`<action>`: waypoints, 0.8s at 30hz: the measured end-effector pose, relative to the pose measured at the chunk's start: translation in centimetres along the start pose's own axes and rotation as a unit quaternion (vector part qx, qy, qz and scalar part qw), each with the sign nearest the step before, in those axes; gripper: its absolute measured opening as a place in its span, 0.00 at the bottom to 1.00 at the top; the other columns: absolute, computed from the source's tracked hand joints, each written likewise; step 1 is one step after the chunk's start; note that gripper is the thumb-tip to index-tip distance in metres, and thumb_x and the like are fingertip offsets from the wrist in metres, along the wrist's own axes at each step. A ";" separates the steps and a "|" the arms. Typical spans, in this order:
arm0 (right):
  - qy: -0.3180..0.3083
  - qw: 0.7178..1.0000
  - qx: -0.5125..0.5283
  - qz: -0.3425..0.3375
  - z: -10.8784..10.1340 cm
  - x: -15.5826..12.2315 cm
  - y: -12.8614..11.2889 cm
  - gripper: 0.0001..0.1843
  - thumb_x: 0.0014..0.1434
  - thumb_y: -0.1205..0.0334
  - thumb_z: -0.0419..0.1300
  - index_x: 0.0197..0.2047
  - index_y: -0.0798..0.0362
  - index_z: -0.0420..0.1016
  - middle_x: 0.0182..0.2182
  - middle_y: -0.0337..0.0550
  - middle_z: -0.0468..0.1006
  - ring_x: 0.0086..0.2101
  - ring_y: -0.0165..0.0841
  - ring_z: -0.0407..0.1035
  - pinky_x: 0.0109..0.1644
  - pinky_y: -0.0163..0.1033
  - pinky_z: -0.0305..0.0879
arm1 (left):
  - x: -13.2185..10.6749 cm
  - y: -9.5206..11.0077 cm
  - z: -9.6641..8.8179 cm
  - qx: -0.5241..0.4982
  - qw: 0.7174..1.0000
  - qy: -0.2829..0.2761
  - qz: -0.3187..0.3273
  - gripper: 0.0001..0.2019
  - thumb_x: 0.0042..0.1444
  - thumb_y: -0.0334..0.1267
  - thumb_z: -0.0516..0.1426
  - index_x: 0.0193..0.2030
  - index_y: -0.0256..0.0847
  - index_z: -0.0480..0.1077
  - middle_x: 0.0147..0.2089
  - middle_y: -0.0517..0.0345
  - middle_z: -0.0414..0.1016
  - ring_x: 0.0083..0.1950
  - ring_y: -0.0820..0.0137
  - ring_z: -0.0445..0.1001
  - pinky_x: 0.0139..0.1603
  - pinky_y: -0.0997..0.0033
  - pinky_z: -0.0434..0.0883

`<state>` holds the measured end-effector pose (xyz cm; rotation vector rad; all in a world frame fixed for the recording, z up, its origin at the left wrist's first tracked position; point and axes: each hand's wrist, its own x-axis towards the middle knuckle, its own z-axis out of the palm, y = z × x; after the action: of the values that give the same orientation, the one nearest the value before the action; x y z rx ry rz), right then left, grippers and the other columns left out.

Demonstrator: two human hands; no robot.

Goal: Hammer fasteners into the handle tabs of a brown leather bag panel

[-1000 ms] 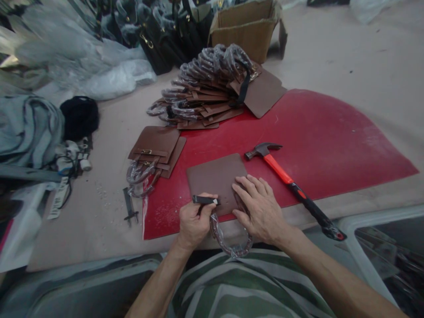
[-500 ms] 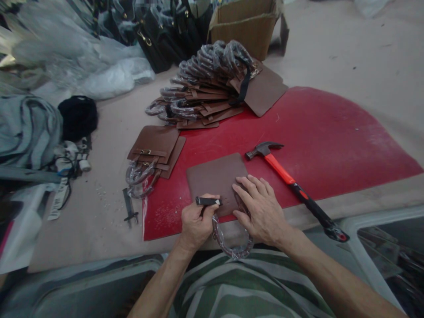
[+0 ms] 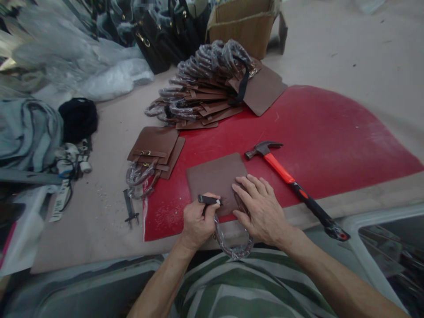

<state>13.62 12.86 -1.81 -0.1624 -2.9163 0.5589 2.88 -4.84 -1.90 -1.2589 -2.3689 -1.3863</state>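
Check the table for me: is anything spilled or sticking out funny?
Yes. Tiny pale specks lie scattered on the table, left of the slim dark tool. They look like spilled scraps, but are too small to name. Also, the hammer's handle end seems to stick out past the table's edge.

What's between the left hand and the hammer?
Head view: going right from the left hand and the black tool it holds, there's the brown panel, the right hand resting on it, then a strip of red mat before the hammer.
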 end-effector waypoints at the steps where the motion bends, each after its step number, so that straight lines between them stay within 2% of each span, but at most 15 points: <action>1: 0.000 1.000 -0.001 0.000 0.0 0.0 0.0 0.32 0.60 0.54 0.61 0.65 0.56 0.66 0.67 0.51 0.60 0.66 0.51 0.49 0.71 0.59 0.44 | 0.0 -0.1 0.1 0.005 1.000 0.001 0.004 0.06 0.61 0.27 0.57 0.43 0.36 0.74 0.40 0.55 0.81 0.41 0.72 0.81 0.45 0.79 0.76; 6: 0.005 1.000 -0.003 -0.002 0.0 -0.1 0.0 0.32 0.59 0.55 0.62 0.65 0.55 0.66 0.67 0.51 0.61 0.65 0.51 0.50 0.71 0.59 0.45 | -0.4 -0.1 0.4 0.015 1.000 0.001 0.013 0.07 0.62 0.27 0.57 0.45 0.35 0.74 0.42 0.53 0.81 0.43 0.71 0.80 0.48 0.77 0.76; 14: 0.007 1.000 -0.004 -0.002 -0.1 -0.2 -0.1 0.32 0.60 0.55 0.61 0.65 0.56 0.66 0.67 0.51 0.61 0.66 0.51 0.50 0.71 0.58 0.44 | -0.4 -0.1 0.3 0.014 0.999 0.002 0.034 0.07 0.61 0.26 0.57 0.44 0.36 0.73 0.41 0.54 0.81 0.42 0.71 0.80 0.47 0.78 0.75; 24: 0.005 1.000 0.001 -0.003 0.0 -0.3 0.0 0.32 0.59 0.54 0.61 0.65 0.55 0.67 0.67 0.50 0.61 0.66 0.50 0.50 0.71 0.58 0.44 | -0.6 -0.2 0.0 -0.019 1.000 -0.006 0.003 0.06 0.62 0.28 0.57 0.44 0.37 0.73 0.42 0.55 0.81 0.44 0.72 0.80 0.48 0.77 0.75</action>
<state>13.91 12.83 -1.83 -0.1568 -2.9046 0.5588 3.10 -5.27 -2.29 -1.2860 -2.3544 -1.4339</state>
